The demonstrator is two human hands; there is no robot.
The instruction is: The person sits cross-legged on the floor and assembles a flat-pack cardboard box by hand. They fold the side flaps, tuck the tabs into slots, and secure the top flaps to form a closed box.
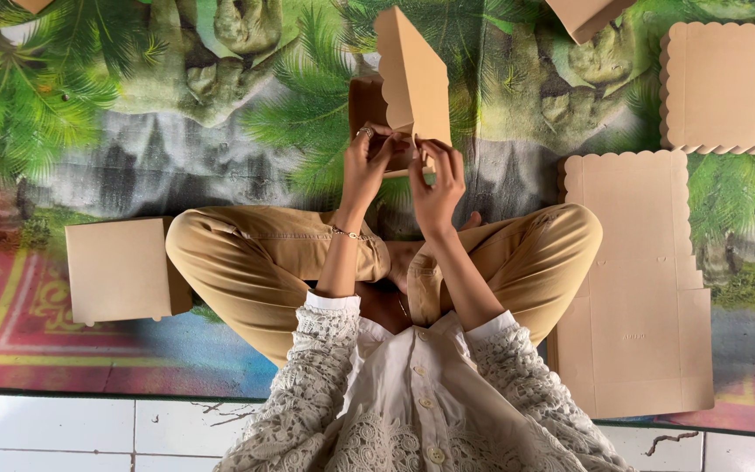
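Observation:
I sit cross-legged on a printed mat, holding a brown cardboard box (408,83) above my knees. Its scalloped lid stands open and tilted upward. My left hand (365,168), wearing a ring and a thin bracelet, pinches the box's front edge from the left. My right hand (438,179) grips the same edge from the right, fingers curled on a flap. The two hands almost touch each other. The box's lower part is partly hidden behind my fingers.
A closed brown box (120,269) lies by my left knee. A stack of flat scalloped cardboard blanks (640,297) lies by my right knee, with more blanks (727,87) beyond and another box (583,16) at the top edge. White floor tiles (63,428) border the mat.

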